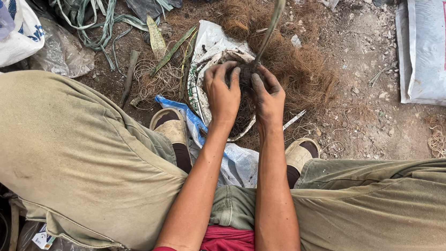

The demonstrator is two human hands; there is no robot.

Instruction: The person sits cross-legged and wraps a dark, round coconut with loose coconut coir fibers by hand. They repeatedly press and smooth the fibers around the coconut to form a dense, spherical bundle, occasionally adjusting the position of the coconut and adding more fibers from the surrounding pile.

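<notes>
Squeeze the dirt ball [244, 78] at the foot of the thin stem [268, 30] evenly with left hand [222, 94] and right hand [266, 98], both clenched around it above the white sack [214, 41].

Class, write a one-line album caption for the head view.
Both hands, left hand and right hand, cup a plant's root ball.

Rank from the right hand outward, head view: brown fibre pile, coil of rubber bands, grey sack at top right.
From the right hand:
1. Brown fibre pile, just past the fingers, to the right.
2. Coil of rubber bands, on the dirt far right.
3. Grey sack, top right corner; close to the coil's range, but slightly farther.
</notes>
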